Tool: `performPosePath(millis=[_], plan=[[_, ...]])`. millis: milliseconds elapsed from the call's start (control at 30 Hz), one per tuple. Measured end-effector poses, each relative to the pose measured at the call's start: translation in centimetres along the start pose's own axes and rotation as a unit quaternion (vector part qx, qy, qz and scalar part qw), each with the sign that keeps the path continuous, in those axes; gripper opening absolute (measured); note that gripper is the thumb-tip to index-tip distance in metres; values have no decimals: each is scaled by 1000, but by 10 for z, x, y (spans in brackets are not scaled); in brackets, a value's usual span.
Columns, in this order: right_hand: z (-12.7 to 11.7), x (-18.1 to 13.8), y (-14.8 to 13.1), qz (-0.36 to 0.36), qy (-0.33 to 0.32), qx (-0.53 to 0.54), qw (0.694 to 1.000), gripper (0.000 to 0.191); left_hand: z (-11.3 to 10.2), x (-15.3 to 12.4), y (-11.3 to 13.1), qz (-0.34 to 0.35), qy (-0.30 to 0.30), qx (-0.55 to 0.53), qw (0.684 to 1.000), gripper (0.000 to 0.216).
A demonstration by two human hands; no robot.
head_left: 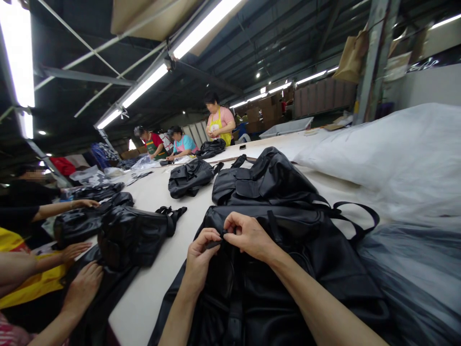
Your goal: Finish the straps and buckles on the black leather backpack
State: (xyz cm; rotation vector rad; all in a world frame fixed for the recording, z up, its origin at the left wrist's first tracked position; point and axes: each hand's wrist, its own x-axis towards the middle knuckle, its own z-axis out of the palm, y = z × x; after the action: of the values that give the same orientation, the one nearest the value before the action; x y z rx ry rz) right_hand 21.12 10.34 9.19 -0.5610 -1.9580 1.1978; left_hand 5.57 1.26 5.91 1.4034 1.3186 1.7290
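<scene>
A black leather-like bag (288, 283) lies flat on the pale table (158, 278) right in front of me. My left hand (200, 257) pinches a small dark strap end or zipper tab at the bag's top edge. My right hand (248, 235) is curled beside it, fingertips pinched on the same spot. A second black bag (266, 180) lies just behind the first, its strap loop (360, 221) spilling to the right.
More black bags (135, 235) (190, 177) lie along the table. Other people's hands (82, 288) press on bags at the left. Several workers (219, 122) stand at the far end. A big white plastic-covered heap (396, 154) fills the right side.
</scene>
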Motion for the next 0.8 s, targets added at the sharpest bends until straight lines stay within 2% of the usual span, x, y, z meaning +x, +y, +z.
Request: performPosePath(millis=[233, 500, 667, 800], plan=[[1, 1, -1, -4, 2, -5, 1000, 12, 6, 2, 5, -9, 21, 49, 999, 7], [2, 0, 3, -12, 0, -17, 1000, 13, 8, 2, 12, 1, 5, 9, 1000, 11], [1, 0, 2, -11, 5, -23, 1000, 11, 15, 3, 15, -47, 35, 93, 994, 15], [0, 0, 1, -13, 2, -24, 1000, 13, 16, 4, 15, -87, 49, 81, 992, 23]])
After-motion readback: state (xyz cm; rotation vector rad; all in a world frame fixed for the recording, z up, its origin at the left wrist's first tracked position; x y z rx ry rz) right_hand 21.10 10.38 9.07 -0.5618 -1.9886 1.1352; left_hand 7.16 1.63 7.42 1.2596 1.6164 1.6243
